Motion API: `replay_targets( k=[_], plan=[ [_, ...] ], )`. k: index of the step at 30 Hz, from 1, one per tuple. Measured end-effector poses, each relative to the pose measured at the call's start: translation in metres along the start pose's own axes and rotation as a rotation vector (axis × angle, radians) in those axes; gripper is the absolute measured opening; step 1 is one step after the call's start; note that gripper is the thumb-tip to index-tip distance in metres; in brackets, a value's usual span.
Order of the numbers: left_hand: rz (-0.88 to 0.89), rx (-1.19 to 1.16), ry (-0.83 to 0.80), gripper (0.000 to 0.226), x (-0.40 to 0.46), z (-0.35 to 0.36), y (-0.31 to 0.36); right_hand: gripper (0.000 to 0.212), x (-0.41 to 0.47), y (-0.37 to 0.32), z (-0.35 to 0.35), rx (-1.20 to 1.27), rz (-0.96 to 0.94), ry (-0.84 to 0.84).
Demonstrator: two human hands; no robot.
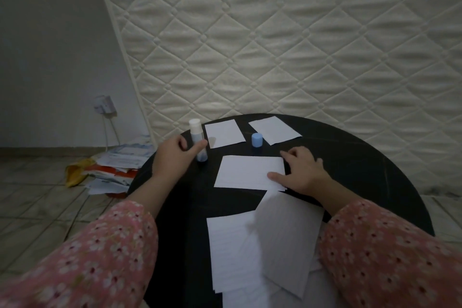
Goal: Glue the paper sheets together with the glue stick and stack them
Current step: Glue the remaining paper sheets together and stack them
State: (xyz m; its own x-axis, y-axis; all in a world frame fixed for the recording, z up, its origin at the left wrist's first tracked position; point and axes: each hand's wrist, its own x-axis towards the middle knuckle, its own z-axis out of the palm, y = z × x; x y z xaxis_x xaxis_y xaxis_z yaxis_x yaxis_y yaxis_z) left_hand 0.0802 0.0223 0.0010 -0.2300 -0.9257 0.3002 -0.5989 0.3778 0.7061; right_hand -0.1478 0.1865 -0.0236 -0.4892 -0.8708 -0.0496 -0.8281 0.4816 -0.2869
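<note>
My left hand [172,155] has its grip curled round the upright glue stick [198,141] at the bench's [350,157] far left edge. My right hand [301,170] lies spread, fingers pressing the paper sheet [247,172]; the blue cap [257,139] stands just beyond.

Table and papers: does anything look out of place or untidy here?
The glue stick stands uncapped at the table's left edge; its blue cap sits apart between two small sheets. The near papers overlap crookedly. On the floor, a paper pile lies scattered. Nothing looks spilled or torn.
</note>
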Motion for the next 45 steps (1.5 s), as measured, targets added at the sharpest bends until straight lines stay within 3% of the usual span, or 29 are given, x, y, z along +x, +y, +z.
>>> replay_targets(
  k=[5, 12, 18, 22, 24, 27, 34, 45],
  plan=[
    [-0.183, -0.157, -0.112, 0.091, 0.005, 0.022, 0.002, 0.066, 0.003, -0.012, -0.001, 0.022, 0.046, -0.021],
    [-0.177, -0.158, -0.097, 0.047, 0.007, 0.038, 0.009, 0.042, 0.002, -0.016, -0.010, 0.286, 0.011, 0.111],
    [-0.133, -0.101, -0.113, 0.042, 0.005, 0.035, 0.008, 0.052, -0.007, -0.012, -0.028, 0.902, -0.026, 0.304],
    [-0.134, -0.086, -0.152, 0.046, -0.005, 0.030, 0.013, 0.055, -0.022, -0.002, -0.032, 1.189, -0.101, 0.196],
    [-0.112, -0.070, -0.182, 0.045, -0.009, 0.028, 0.017, 0.054, -0.030, 0.004, -0.032, 1.091, -0.137, -0.011],
    [-0.101, -0.044, -0.215, 0.045, -0.016, 0.023, 0.022, 0.053, -0.043, 0.005, -0.035, 0.612, -0.178, -0.196],
    [-0.106, -0.004, -0.244, 0.045, -0.023, 0.016, 0.025, 0.060, -0.057, 0.007, -0.030, 0.095, -0.163, -0.158],
    [-0.089, -0.084, -0.182, 0.040, -0.014, 0.018, 0.017, 0.038, -0.012, -0.028, -0.044, 0.020, -0.189, 0.033]
  ],
)
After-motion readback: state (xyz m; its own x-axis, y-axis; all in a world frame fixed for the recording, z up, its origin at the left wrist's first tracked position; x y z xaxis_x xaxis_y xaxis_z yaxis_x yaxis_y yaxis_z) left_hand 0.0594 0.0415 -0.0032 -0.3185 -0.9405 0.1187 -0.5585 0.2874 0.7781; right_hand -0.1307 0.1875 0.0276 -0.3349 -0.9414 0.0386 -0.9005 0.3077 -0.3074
